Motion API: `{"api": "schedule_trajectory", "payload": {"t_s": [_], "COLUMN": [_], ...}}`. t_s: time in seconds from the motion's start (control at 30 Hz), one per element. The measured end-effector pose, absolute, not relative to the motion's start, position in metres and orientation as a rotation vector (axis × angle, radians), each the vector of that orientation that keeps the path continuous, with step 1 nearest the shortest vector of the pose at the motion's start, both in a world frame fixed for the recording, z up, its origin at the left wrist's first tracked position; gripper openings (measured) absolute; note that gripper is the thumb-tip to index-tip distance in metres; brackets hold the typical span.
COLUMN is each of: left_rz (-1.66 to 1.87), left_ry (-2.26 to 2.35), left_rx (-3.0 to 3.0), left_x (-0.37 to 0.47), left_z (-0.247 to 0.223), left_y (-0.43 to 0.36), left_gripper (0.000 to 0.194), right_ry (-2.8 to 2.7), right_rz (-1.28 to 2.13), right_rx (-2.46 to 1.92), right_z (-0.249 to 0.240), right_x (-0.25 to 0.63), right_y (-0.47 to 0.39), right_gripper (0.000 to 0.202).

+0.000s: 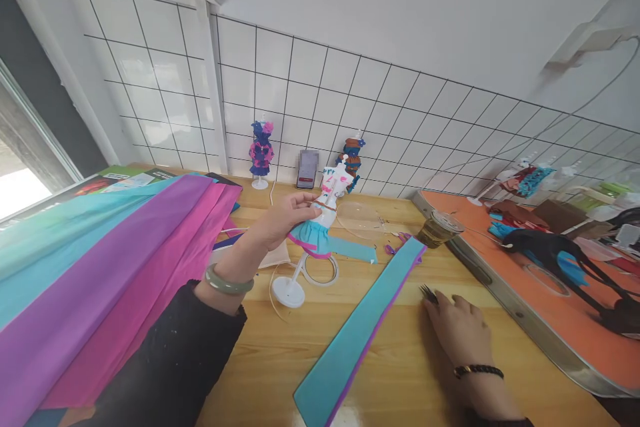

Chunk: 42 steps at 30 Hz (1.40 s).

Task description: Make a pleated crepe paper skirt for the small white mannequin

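My left hand [287, 217] is closed round the waist of a small white dress form [327, 213], which leans to the right above its round white base. A turquoise skirt [313, 237] with a pink hem hangs on the form, and a turquoise strip [353, 250] extends from it to the right. My right hand [457, 327] rests low over the table, fingers curled on a small dark pronged tool [429, 293]. Between the hands lies a long turquoise fabric band [363, 327] with a purple edge.
Purple, pink and turquoise sheets [165, 240] cover the left side. Two dressed forms and a phone [307, 169] stand by the tiled wall. A tape roll [321, 269], a lidded cup [440, 228] and an orange surface [530, 280] with a black bag are also there.
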<state>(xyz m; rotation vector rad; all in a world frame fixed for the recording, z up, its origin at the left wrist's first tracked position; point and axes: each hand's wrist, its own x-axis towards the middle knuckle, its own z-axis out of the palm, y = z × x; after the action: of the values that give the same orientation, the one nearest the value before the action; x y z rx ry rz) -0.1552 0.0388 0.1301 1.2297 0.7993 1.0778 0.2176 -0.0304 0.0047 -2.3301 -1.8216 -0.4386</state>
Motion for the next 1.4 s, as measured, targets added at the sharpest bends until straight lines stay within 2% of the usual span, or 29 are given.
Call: {"api": "schedule_trajectory", "payload": {"t_s": [0.07, 0.17, 0.27, 0.37, 0.47, 0.53, 0.63, 0.77, 0.87, 1.07, 1.4], "left_rz": [1.059, 1.054, 1.145, 1.333, 1.499, 1.548, 1.570, 1.585, 1.595, 1.581, 1.451], "left_ry": [0.773, 0.742, 0.768, 0.798, 0.769, 0.709, 0.660, 0.676, 0.694, 0.692, 0.680], "left_rx": [1.271, 1.304, 1.243, 1.153, 1.079, 1.062, 1.059, 1.073, 1.073, 1.061, 1.195], "left_x": [-0.152, -0.149, -0.152, -0.164, -0.180, -0.189, -0.198, -0.202, -0.205, -0.210, -0.211], "left_z": [0.130, 0.132, 0.137, 0.145, 0.152, 0.156, 0.160, 0.165, 0.168, 0.171, 0.168], "left_y": [0.036, 0.033, 0.033, 0.037, 0.038, 0.037, 0.034, 0.029, 0.027, 0.024, 0.021], "left_gripper": [0.034, 0.035, 0.041, 0.042, 0.040, 0.039, 0.041, 0.041, 0.039, 0.042, 0.042], "right_ry": [-1.897, -1.846, -1.844, -2.017, -2.345, -2.533, -2.651, -2.733, -2.727, -2.572, -2.518], "right_rz": [-0.329, 0.052, 0.243, 0.332, 0.324, 0.174, 0.000, -0.048, -0.112, -0.164, -0.012], "right_rx": [-2.021, -1.577, -1.349, -1.239, -1.243, -1.324, -1.406, -1.214, -1.088, -1.344, -1.552], "right_z": [0.024, 0.060, 0.088, 0.089, 0.066, 0.048, 0.031, 0.032, 0.042, 0.056, 0.027], "right_x": [0.192, 0.143, 0.095, 0.061, 0.041, 0.032, 0.025, 0.027, 0.037, 0.054, 0.040], "right_y": [-0.025, -0.020, -0.019, -0.015, -0.009, -0.005, -0.003, -0.003, 0.006, 0.064, 0.138], "right_gripper": [0.036, 0.035, 0.023, 0.015, 0.009, 0.005, 0.008, 0.014, 0.018, 0.025, 0.022]}}
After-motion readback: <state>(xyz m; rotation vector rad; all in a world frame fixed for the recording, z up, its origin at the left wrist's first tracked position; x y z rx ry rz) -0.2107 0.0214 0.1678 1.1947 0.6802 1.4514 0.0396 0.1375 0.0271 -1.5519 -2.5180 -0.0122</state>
